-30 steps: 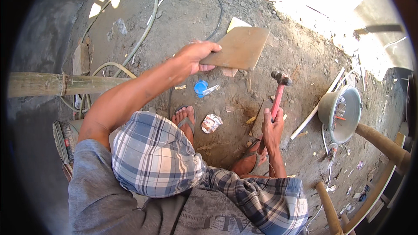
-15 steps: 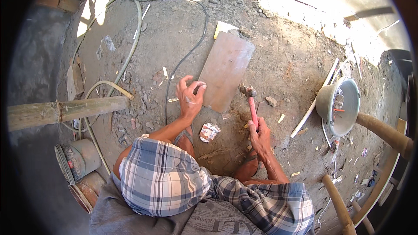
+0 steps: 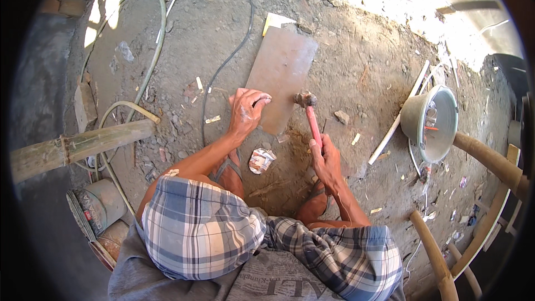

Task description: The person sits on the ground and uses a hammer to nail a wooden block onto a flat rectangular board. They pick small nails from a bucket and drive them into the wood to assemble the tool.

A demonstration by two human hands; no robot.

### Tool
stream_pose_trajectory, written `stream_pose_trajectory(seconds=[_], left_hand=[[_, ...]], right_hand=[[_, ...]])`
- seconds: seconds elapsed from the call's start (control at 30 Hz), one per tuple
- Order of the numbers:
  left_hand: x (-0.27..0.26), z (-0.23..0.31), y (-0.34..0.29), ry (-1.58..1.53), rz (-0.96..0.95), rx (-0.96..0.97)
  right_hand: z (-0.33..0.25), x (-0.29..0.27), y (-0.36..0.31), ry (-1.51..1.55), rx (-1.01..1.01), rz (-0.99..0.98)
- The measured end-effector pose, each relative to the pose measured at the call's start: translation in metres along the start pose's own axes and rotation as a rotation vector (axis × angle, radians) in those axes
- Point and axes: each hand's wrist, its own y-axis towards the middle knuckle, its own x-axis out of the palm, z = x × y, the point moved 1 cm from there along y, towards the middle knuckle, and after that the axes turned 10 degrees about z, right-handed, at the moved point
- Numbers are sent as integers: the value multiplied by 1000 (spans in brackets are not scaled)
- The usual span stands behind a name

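Note:
A brown rectangular tile [image 3: 281, 75] lies flat on the dirt floor in front of me. My left hand [image 3: 247, 110] rests on its near left corner, fingers curled on the tile's edge. My right hand [image 3: 326, 159] grips the red handle of a hammer [image 3: 310, 114], whose dark metal head sits at the tile's near right edge. My knees in checked shorts fill the lower part of the view, and my sandalled feet stand just behind the hands.
A grey bucket [image 3: 432, 122] with a white stick [image 3: 398, 117] leaning by it stands at the right. A bamboo pole [image 3: 83, 145] lies at left, with hoses [image 3: 150, 61] and a black cable [image 3: 228, 61] looping over the ground. A crumpled wrapper [image 3: 261, 160] lies between my feet. Curved bamboo frames [image 3: 490, 161] stand at the lower right.
The tile was held up off the ground in my left hand; it now lies flat on the ground. The hammer has moved in from the right to the tile's near edge.

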Motion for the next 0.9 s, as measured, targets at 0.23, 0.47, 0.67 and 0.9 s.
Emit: stream_pose_trajectory(seconds=[0.23,0.47,0.67,0.9], left_hand=[[8,-3,0,-33,3,36],[14,7,-5,82,41,246],[19,2,-7,151,77,291],[20,0,-5,129,75,300]], right_hand=[[-11,2,0,-34,-32,-6],[-21,2,1,-162,-141,5],[-24,8,2,-266,-280,22],[-5,10,12,-297,-230,11]])
